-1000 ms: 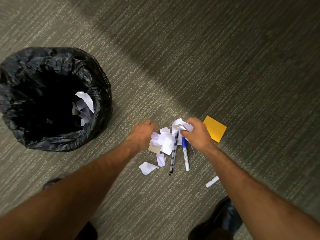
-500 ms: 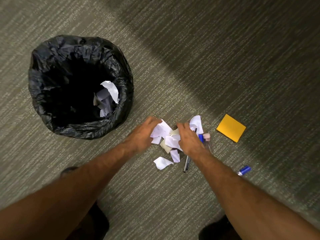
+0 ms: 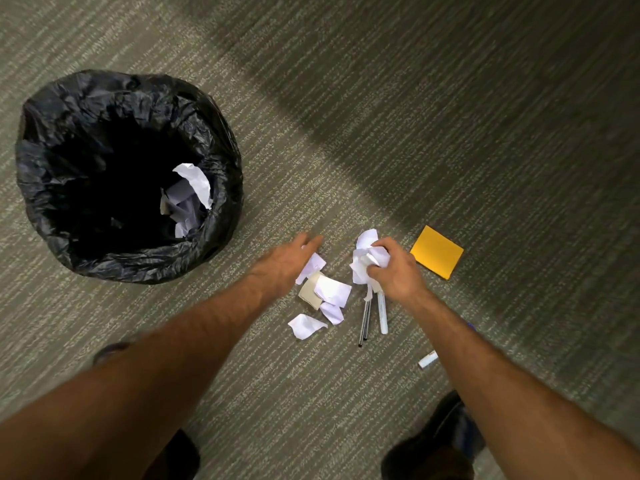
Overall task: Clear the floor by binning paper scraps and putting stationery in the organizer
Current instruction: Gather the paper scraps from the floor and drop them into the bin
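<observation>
From where I stand, the bin [image 3: 128,174] sits at the left, lined with a black bag and open at the top; a few white scraps lie inside against its right wall, and the rest of it is too dark to read. Just beside it the left hand [image 3: 289,259] is spread flat, fingers apart, gripping nothing, its fingertips resting on the loose paper scraps [image 3: 323,296] on the carpet [image 3: 450,116]. The right hand [image 3: 394,270] is closed around a crumpled wad of paper [image 3: 369,259], directly above the tops of two dark pens [image 3: 365,320] and a white marker [image 3: 382,313].

The likely trouble is that the full fist snags a pen with the paper and bins it, or sheds bits on the way across. Further right lie an orange sticky-note pad [image 3: 437,251] and a second marker [image 3: 428,359] half under the forearm. No organizer is in sight.
</observation>
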A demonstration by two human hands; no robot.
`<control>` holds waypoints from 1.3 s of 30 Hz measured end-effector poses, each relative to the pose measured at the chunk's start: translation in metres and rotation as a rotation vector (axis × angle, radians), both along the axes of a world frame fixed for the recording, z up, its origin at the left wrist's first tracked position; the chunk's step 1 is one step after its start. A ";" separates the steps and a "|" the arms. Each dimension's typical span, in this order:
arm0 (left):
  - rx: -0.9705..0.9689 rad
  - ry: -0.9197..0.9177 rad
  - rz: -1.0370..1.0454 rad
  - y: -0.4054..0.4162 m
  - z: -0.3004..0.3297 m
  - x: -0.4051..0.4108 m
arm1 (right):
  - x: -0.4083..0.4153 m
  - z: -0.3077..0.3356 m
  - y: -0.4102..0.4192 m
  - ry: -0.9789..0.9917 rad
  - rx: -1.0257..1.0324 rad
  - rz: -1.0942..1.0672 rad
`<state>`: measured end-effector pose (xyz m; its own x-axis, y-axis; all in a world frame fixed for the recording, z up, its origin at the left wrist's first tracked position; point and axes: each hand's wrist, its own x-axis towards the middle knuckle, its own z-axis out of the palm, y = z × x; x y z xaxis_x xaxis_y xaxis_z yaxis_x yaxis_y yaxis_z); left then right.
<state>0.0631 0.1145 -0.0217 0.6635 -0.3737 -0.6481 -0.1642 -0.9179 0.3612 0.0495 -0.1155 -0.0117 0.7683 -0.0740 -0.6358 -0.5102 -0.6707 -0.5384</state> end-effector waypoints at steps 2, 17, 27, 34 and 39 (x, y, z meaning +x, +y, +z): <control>0.008 -0.033 -0.017 0.000 -0.012 -0.002 | 0.009 -0.002 -0.002 -0.018 0.003 -0.079; -0.133 -0.069 0.283 0.038 0.010 -0.015 | 0.014 -0.038 0.029 -0.005 -0.301 0.149; -0.248 0.193 0.488 0.018 -0.007 -0.031 | 0.014 -0.039 0.020 -0.055 -0.297 0.249; -0.109 0.199 0.701 -0.024 -0.012 -0.042 | 0.019 -0.013 -0.004 -0.056 -0.081 -0.057; -0.040 0.172 0.732 -0.036 -0.010 -0.044 | 0.023 -0.004 -0.020 0.050 0.004 -0.054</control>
<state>0.0186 0.0788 -0.0315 0.6419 0.0985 -0.7604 0.5445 -0.7568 0.3617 0.0730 -0.1356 -0.0155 0.7304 -0.1113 -0.6739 -0.5717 -0.6395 -0.5141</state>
